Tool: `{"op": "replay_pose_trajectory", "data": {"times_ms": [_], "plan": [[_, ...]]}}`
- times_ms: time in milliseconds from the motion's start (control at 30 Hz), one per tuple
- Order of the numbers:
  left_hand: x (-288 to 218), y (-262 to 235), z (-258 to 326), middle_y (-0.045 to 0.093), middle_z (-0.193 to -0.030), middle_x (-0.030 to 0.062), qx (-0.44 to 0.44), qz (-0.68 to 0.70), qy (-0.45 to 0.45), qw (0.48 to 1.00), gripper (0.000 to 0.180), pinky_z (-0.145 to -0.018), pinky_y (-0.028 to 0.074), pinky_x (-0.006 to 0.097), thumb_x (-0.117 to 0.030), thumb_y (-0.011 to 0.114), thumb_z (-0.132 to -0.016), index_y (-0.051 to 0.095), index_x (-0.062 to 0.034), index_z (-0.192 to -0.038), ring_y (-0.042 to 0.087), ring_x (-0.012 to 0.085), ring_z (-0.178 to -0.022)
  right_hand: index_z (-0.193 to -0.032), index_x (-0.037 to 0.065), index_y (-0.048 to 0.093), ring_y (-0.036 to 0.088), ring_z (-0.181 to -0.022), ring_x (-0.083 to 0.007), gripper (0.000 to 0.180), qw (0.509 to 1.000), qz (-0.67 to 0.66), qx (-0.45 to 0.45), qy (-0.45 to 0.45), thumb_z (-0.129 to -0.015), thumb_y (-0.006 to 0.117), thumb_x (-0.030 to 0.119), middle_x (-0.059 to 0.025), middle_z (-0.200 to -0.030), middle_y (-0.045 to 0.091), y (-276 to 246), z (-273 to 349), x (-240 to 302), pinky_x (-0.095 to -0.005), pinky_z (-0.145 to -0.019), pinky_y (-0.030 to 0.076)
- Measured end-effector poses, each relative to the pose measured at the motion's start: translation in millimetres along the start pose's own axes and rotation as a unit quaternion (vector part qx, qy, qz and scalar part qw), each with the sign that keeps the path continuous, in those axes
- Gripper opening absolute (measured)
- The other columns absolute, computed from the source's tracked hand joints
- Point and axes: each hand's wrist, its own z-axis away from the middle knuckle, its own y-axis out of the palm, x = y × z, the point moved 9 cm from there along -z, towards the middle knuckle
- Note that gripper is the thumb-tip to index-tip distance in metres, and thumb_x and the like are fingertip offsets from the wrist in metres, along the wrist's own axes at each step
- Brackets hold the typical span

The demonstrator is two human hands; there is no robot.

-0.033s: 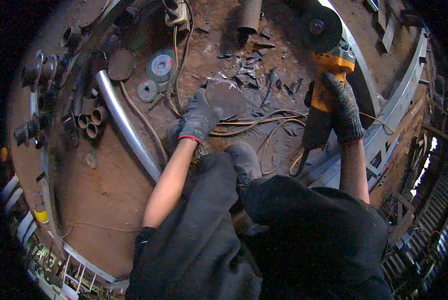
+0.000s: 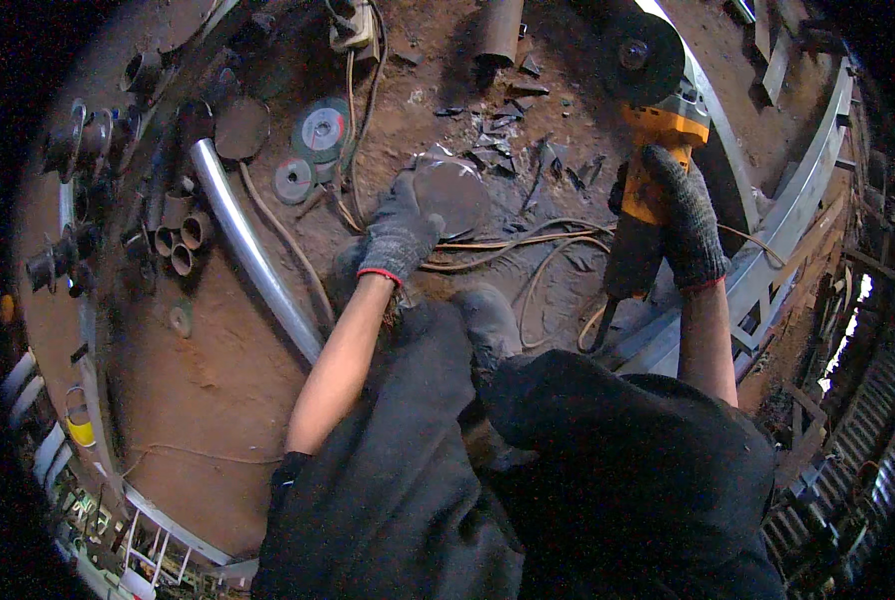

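Note:
My right hand [image 2: 684, 215], in a grey knit glove, is wrapped round the yellow and black body of an angle grinder [image 2: 652, 200]. The grinder's dark round disc [image 2: 640, 58] points away from me at the top, held off to the right. In front of my feet, my gloved left hand [image 2: 400, 222] grips the left edge of a round, dark metal plate [image 2: 452, 197]. Its thumb rests near the plate's lower left, and the other fingers are partly hidden. Pale marks show at the plate's far edge.
Beyond the plate lie several jagged metal offcuts [image 2: 495, 148] and a pipe [image 2: 501, 32]. Cables [image 2: 528, 240] loop between my hands. Grinding discs [image 2: 320, 132], a shiny tube [image 2: 253, 245] and short pipe pieces [image 2: 181, 240] lie left. A curved metal frame [image 2: 793, 215] stands right.

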Motion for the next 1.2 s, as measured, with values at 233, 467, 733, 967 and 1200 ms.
{"op": "replay_pose_trajectory", "data": {"times_ms": [233,467,733,967,1200], "plan": [[-17.1,-0.1,-23.0,0.052,-0.139,0.0268,-0.104,0.041,0.061,0.992,0.073,-0.106,0.045,0.05,-0.034,0.067,-0.087,0.038,-0.0041,-0.147,0.05,0.0462,-0.127,-0.126,0.005,0.056,0.069,-0.085,-0.0185,0.046,0.999,-0.033,-0.014,-0.015,-0.095,0.07,0.035,-0.0071,-0.1,0.068,-2.9,7.4,4.3,-0.0335,-0.076,0.058],[-62.5,24.5,-57.5,0.051,-0.143,0.0166,0.004,-0.104,0.097,0.99,0.08,-0.111,0.037,0.052,-0.039,0.078,-0.076,0.047,-0.0162,-0.146,0.049,0.038,-0.132,-0.128,0.005,0.054,0.068,-0.088,-0.0194,0.048,1.0,-0.022,0.002,-0.011,-0.096,0.068,0.038,-0.0065,-0.101,0.067,-7.7,13.1,6.2,-0.0357,-0.078,0.058],[-88.5,9.3,-50.7,0.062,-0.128,0.0123,0.072,-0.178,0.168,0.967,0.06,-0.106,0.04,0.05,-0.026,0.074,-0.073,0.062,-0.0191,-0.131,0.055,0.0306,-0.124,-0.125,0.006,0.058,0.068,-0.09,-0.0163,0.043,0.999,-0.009,-0.031,0.011,-0.095,0.07,0.035,-0.0046,-0.103,0.068,-24.5,11.6,-7.9,-0.0324,-0.081,0.056],[-61.4,15.7,-42.3,0.061,-0.13,0.0184,0.017,-0.099,0.184,0.978,0.057,-0.108,0.041,0.049,-0.019,0.064,-0.079,0.06,-0.0125,-0.135,0.054,0.0364,-0.125,-0.125,0.007,0.06,0.066,-0.099,-0.0158,0.04,0.999,0.027,0.002,0.035,-0.098,0.067,0.035,-0.0023,-0.108,0.068,-25.4,24.7,-18.1,-0.0351,-0.091,0.053],[9.3,-3.4,-2.0,0.061,-0.13,0.0235,-0.027,0.052,0.026,0.998,0.05,-0.105,0.044,0.051,-0.026,0.061,-0.092,0.054,-0.008,-0.138,0.056,0.0425,-0.122,-0.133,0.006,0.058,0.064,-0.106,-0.0152,0.04,0.984,-0.127,-0.122,-0.028,-0.102,0.061,0.031,-0.003,-0.118,0.067,-117.5,24.3,-36.3,-0.0326,-0.099,0.05]]}}
